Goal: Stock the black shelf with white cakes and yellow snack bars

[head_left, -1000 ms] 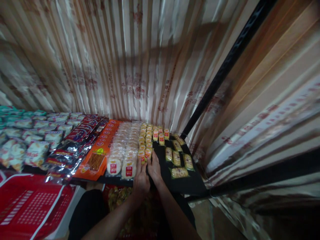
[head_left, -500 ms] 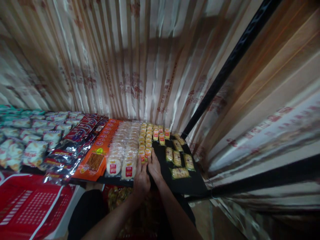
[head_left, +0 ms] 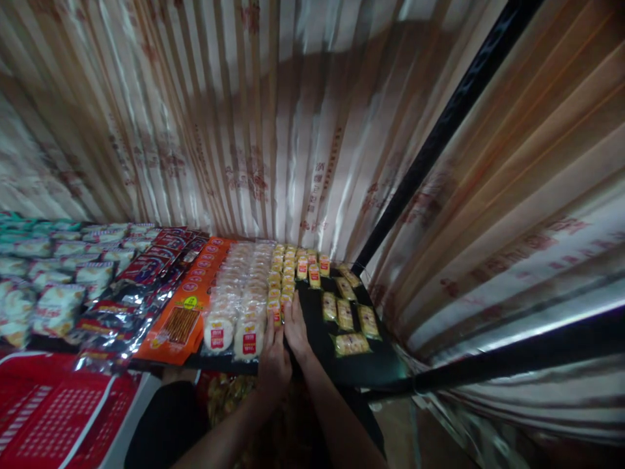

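Observation:
My left hand (head_left: 273,359) and my right hand (head_left: 296,326) lie side by side on a black shelf (head_left: 364,368), fingers stretched forward and flat. Their fingertips touch the near end of a row of small yellow snack packets with red labels (head_left: 282,277). Left of that row lie stacked round white cake packs (head_left: 237,306). Right of my right hand sit several loose yellow packets (head_left: 349,311) on the black surface.
Further left lie orange stick-snack bags (head_left: 188,306), dark foil bags (head_left: 131,293) and white and green snack bags (head_left: 43,280). A red basket (head_left: 53,417) stands at the lower left. Striped shiny curtains (head_left: 254,117) hang behind, and a black pole (head_left: 439,140) rises on the right.
Both hands have slid slightly forward along the yellow packet row. The camera has tilted a little, shifting the shelf down and left in view.

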Demonstrator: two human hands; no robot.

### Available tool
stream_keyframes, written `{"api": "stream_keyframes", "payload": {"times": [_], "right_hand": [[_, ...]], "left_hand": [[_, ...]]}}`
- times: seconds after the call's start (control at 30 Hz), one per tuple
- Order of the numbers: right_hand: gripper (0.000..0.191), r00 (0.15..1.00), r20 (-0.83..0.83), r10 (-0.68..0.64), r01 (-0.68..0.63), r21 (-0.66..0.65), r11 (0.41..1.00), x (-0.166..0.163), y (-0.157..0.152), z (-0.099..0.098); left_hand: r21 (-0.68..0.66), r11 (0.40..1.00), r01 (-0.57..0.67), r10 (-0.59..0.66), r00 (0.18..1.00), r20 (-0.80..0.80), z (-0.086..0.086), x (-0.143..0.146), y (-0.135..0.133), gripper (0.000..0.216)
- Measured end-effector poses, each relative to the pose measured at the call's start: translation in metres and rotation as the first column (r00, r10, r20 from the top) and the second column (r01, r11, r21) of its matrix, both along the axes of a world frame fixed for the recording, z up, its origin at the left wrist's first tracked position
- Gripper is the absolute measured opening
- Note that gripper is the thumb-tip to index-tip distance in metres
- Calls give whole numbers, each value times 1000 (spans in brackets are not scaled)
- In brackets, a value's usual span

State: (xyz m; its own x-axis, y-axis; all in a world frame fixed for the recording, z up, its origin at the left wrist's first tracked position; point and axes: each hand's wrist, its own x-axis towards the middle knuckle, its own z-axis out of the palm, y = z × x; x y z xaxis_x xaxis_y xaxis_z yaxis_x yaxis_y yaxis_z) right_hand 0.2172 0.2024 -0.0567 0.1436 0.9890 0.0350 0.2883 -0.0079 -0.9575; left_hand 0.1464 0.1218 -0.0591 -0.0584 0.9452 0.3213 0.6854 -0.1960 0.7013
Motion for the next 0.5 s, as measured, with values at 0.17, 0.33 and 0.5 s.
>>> {"api": "stream_keyframes", "payload": {"times": [0.17, 0.33, 0.5], "right_hand": [[78, 980, -194, -32, 27, -25, 999, 2, 1, -2], [72, 938, -337, -77, 72, -26, 997, -3, 4, -1], [72, 919, -378, -110, 108, -27, 994, -5, 7, -3]], "left_hand": [[-24, 1000, 11, -11, 1000, 19, -1, 0, -1, 53], [26, 999, 27, -28, 999, 17, -4, -2, -2, 51], [61, 990, 126, -128, 991, 26, -7, -6, 9, 51]]}}
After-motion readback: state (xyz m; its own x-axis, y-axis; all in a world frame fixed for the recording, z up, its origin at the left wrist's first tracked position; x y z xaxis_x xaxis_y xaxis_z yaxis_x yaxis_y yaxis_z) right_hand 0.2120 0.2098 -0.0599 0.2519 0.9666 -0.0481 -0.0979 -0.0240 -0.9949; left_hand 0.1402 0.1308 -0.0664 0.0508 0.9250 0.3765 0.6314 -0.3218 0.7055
